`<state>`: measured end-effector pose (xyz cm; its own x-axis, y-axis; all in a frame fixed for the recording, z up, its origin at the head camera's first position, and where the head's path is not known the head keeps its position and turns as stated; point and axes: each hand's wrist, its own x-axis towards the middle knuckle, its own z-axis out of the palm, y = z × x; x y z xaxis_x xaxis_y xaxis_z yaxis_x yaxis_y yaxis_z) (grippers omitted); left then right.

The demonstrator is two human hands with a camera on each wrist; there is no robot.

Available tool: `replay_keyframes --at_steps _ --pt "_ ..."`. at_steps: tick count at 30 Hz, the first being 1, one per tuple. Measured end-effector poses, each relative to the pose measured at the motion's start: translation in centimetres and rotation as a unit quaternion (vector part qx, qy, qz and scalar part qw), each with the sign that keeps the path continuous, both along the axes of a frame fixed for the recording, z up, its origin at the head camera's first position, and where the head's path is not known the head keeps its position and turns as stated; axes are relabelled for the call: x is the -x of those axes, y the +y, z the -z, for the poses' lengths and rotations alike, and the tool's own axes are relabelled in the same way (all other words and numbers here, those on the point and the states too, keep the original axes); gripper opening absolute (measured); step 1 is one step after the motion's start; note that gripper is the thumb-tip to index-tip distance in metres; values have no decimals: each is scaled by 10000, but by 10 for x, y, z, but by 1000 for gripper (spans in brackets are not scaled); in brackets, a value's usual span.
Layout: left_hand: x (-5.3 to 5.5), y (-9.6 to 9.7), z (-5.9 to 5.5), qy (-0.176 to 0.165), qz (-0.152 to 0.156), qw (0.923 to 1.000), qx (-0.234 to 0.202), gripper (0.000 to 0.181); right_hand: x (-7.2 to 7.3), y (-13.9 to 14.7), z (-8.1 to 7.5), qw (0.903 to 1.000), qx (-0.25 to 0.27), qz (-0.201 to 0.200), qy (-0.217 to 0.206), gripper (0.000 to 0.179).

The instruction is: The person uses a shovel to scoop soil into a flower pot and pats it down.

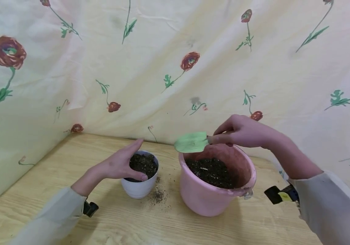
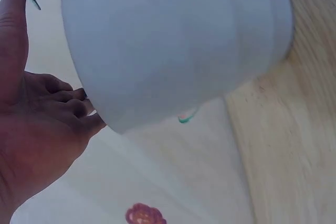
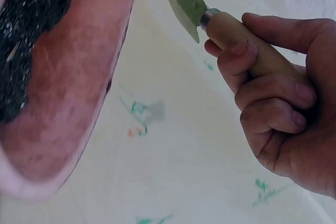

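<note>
A small white flowerpot (image 1: 139,187) holding dark soil (image 1: 144,164) stands upright on the table. My left hand (image 1: 120,164) is at its rim, thumb across the near side and fingers by the far side; in the left wrist view, bent fingers (image 2: 68,100) meet the rim. My right hand (image 1: 243,132) grips a garden trowel (image 1: 191,142) by its wooden handle (image 3: 262,51), fingers curled round it. The green blade points left above the rim of a pink bucket (image 1: 205,200), and no heap of soil shows on it. Dark soil (image 1: 213,173) lies in the bucket.
Spilled soil (image 1: 159,196) lies on the wood-patterned table (image 1: 126,224) between pot and bucket. A flowered cloth (image 1: 150,85) hangs behind and at the left, meeting the table's back edge. A metal handle lug (image 1: 248,194) sticks out at the bucket's right.
</note>
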<state>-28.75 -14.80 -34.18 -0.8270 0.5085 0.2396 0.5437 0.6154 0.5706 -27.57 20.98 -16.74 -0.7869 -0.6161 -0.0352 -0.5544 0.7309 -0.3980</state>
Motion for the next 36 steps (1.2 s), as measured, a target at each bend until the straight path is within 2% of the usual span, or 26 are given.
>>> replay_keyframes --at_steps 8,18,24,27,32,36 --pt "2 26 -9 72 164 9997 135 125 -3 43 5 9998 1 -126 136 16" --pt "5 63 -20 -66 352 9990 278 124 -2 74 17 9988 25 479 7 21" --pt "7 87 -27 -86 706 9974 131 119 5 87 32 9985 -235 488 93 26" --pt "8 97 -28 -100 833 9965 59 114 7 90 40 9979 -480 280 330 27" --pt "10 113 -29 -141 947 9954 15 112 7 89 49 9921 -925 17 845 18" --pt "12 119 -27 -219 974 9950 -3 112 7 83 53 9868 -1233 -4 1046 12"
